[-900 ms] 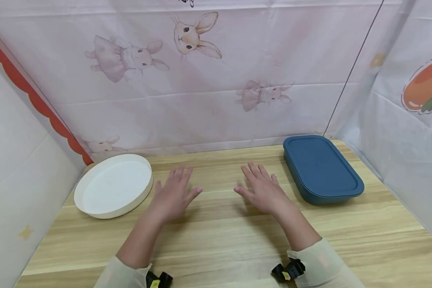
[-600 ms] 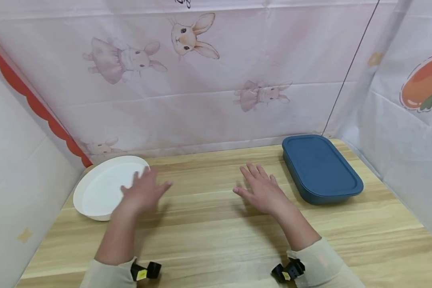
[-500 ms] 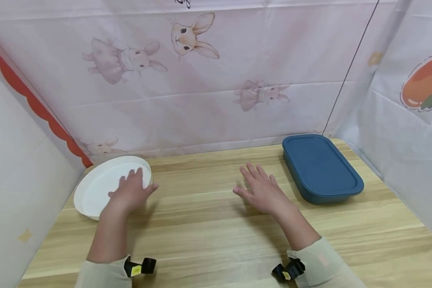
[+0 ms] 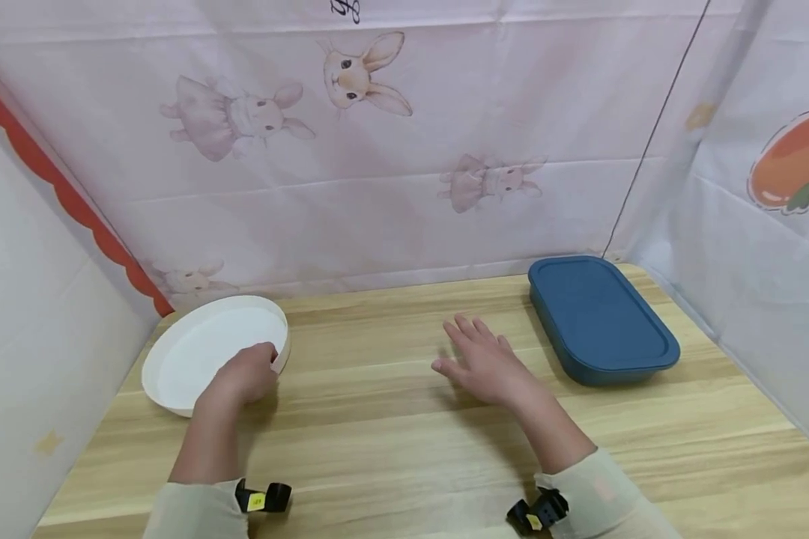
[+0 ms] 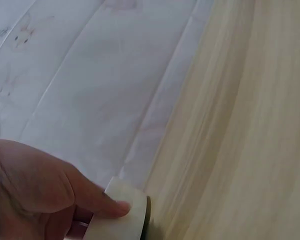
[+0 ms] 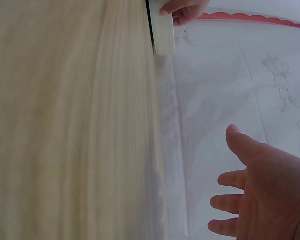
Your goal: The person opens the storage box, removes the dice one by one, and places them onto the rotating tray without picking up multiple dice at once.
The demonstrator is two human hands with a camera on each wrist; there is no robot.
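Observation:
A round white shallow tray point(image 4: 195, 352) with a low rim is at the left of the wooden table. My left hand point(image 4: 246, 374) pinches its right side, the thumb outside the wall and the fingers over the inside. In the left wrist view the thumb presses on the white wall point(image 5: 121, 220), and a dark gap shows under its lower edge. My right hand point(image 4: 482, 363) is held over the middle of the table with fingers spread, holding nothing. The right wrist view shows that hand point(image 6: 270, 185) with its palm and fingers free, and the tray point(image 6: 163, 35) beyond it.
A dark blue rectangular container point(image 4: 600, 314) with a lid stands at the right rear of the wooden table point(image 4: 391, 449). Printed cloth walls point(image 4: 377, 224) with rabbit pictures close off the back and both sides. Each sleeve carries a small black camera.
My left hand has moved left from the middle of the table to the white tray, and its fingers have closed on the rim. My right hand has hardly moved.

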